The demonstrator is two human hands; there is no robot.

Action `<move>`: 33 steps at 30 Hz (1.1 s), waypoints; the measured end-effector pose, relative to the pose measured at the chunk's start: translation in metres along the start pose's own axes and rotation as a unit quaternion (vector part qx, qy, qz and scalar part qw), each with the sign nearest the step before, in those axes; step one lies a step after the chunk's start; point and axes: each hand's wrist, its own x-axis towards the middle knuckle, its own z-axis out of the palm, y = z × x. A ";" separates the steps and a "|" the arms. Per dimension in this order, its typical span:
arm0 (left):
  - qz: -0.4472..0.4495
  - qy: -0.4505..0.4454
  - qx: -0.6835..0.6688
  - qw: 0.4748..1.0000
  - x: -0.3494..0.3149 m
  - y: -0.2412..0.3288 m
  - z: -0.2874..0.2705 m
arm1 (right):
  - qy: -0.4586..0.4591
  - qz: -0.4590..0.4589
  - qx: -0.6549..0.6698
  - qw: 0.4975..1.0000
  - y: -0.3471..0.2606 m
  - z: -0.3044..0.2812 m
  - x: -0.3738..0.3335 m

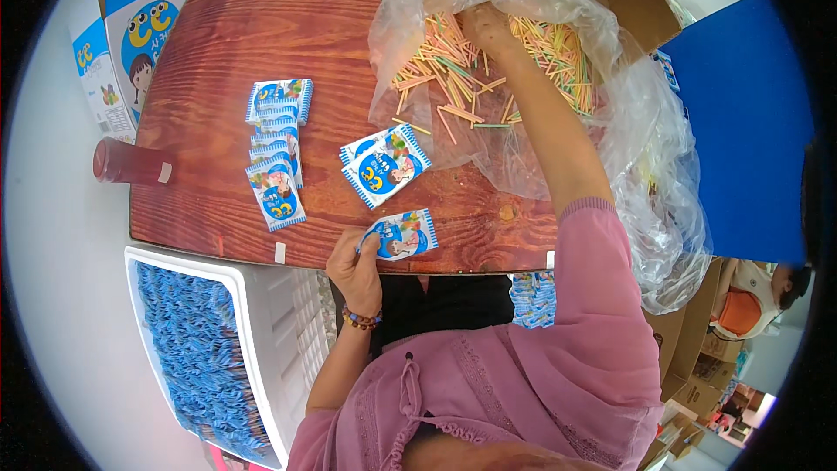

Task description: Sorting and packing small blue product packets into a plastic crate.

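My left hand (356, 272) pinches a small blue-and-white packet (399, 237) by its left end, just over the table's near edge. Beyond it, two more packets (384, 167) lie overlapped on the wood. A row of several overlapping packets (277, 150) runs to their left. My right arm stretches to a clear plastic bag (649, 166) spread at the far right. Inside that bag lie many thin pastel sticks (551, 61), pink, yellow, orange and green. Among them my right hand (490, 28) is curled, fingertips hidden, so what it grips cannot be made out.
The reddish wooden table (288, 26) carries a dark red cylinder (131, 162) at its left edge. Blue-and-white cartons (139, 26) stand far left. A white crate (240, 296) full of blue packets sits below left. At right are a blue panel (741, 131) and cardboard boxes (641, 0). Another person (754, 296) appears beyond.
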 end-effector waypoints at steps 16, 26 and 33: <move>0.004 0.008 0.001 1.000 -0.001 0.001 -0.002 | -0.145 0.081 0.100 0.981 0.002 -0.031 -0.002; 0.006 -0.001 0.010 1.000 -0.001 -0.001 -0.003 | -0.059 0.279 0.708 0.646 -0.018 -0.088 -0.086; -0.016 0.019 0.001 1.000 -0.001 0.000 0.003 | -0.010 0.237 0.580 0.779 -0.031 -0.083 -0.132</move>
